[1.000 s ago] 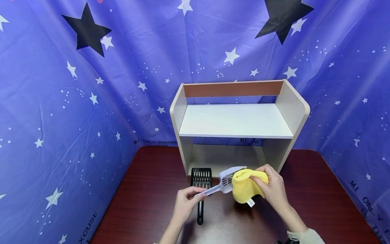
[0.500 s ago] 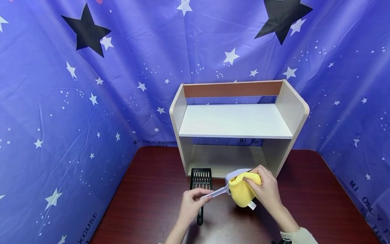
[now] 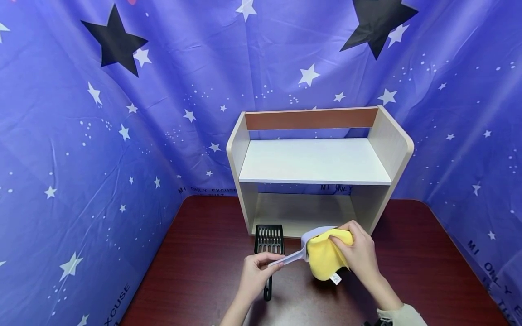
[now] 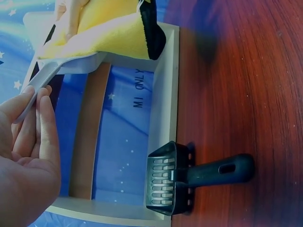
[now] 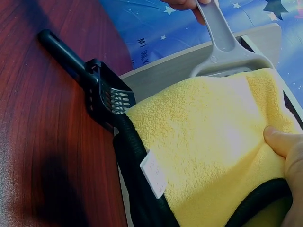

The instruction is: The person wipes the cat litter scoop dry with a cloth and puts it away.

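Note:
My left hand pinches the handle of a pale lilac slotted litter scoop and holds it above the table. Its head points right and is mostly hidden behind a yellow cloth. My right hand grips that cloth against the scoop's head, thumb on the near side. In the right wrist view the cloth shows a dark edging and a white tag, and drapes across the scoop just below its handle. A black slotted scoop lies left of the cloth, its handle partly behind my left hand.
A two-level wooden shelf unit stands at the back of the dark red table, close behind both hands. The black scoop's head overlaps its front left corner in the head view. A blue star-patterned curtain surrounds the table.
Both hands have drawn closer together; the cloth has moved left along the lilac scoop, covering more of its head. Over the last half second the cloth has shifted slightly. The black scoop stays put.

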A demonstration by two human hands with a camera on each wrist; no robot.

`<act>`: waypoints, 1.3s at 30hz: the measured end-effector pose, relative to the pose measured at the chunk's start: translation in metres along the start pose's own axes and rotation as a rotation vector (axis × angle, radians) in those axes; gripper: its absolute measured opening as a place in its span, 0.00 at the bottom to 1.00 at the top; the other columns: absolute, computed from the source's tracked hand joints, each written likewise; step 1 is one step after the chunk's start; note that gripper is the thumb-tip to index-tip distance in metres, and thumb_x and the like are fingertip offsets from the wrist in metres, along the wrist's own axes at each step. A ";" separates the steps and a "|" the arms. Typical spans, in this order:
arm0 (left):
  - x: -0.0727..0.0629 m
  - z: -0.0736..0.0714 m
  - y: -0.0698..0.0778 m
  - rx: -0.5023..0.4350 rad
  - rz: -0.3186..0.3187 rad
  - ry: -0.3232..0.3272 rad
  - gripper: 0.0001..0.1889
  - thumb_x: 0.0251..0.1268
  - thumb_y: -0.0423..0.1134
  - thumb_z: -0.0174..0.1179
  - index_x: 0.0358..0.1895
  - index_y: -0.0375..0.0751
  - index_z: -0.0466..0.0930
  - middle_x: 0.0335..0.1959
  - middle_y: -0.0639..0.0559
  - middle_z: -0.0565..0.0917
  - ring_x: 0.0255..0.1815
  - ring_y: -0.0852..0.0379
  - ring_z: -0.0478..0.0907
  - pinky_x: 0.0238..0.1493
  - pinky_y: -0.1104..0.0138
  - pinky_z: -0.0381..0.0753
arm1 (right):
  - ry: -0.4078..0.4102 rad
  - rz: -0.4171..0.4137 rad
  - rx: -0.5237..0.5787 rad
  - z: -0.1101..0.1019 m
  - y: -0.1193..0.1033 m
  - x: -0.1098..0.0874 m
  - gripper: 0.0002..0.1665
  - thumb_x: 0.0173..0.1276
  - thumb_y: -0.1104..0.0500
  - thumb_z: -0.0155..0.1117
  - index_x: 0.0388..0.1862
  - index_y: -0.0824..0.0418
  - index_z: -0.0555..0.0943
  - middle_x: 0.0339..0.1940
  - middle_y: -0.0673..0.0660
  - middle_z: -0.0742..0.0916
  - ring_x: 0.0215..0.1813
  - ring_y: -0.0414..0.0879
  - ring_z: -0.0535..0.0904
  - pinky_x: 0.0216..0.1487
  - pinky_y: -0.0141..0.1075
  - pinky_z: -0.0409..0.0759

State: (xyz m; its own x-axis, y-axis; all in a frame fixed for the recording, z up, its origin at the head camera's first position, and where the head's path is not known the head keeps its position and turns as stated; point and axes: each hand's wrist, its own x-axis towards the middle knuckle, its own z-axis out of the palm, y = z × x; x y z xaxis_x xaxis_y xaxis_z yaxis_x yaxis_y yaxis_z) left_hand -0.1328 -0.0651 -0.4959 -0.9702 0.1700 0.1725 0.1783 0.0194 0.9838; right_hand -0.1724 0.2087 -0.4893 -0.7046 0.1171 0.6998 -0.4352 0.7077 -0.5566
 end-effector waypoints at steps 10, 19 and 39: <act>-0.001 -0.007 -0.007 -0.004 0.017 0.000 0.12 0.57 0.29 0.69 0.43 0.24 0.85 0.40 0.29 0.87 0.33 0.71 0.84 0.37 0.77 0.85 | -0.022 0.085 0.056 -0.004 0.004 0.000 0.20 0.41 0.68 0.83 0.29 0.57 0.80 0.27 0.50 0.84 0.30 0.29 0.70 0.31 0.22 0.67; -0.003 -0.018 -0.011 -0.028 0.024 0.039 0.12 0.57 0.27 0.68 0.42 0.21 0.84 0.37 0.26 0.86 0.30 0.70 0.83 0.35 0.77 0.84 | -0.091 0.242 0.146 -0.017 0.010 0.003 0.15 0.50 0.69 0.79 0.33 0.58 0.83 0.29 0.39 0.84 0.31 0.28 0.73 0.31 0.20 0.72; -0.007 -0.041 -0.018 -0.018 0.073 0.070 0.11 0.61 0.25 0.63 0.42 0.16 0.82 0.36 0.21 0.84 0.29 0.71 0.83 0.35 0.74 0.87 | -0.067 0.435 0.127 -0.051 0.022 0.013 0.11 0.61 0.64 0.73 0.42 0.63 0.84 0.28 0.24 0.79 0.29 0.27 0.73 0.28 0.22 0.71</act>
State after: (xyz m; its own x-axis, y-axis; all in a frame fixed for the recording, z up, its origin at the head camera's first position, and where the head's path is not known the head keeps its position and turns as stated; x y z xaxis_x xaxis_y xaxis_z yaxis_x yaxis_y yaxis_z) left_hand -0.1359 -0.1073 -0.5129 -0.9640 0.1008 0.2460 0.2464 -0.0087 0.9691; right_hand -0.1628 0.2612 -0.4698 -0.8699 0.3363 0.3609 -0.1533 0.5111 -0.8457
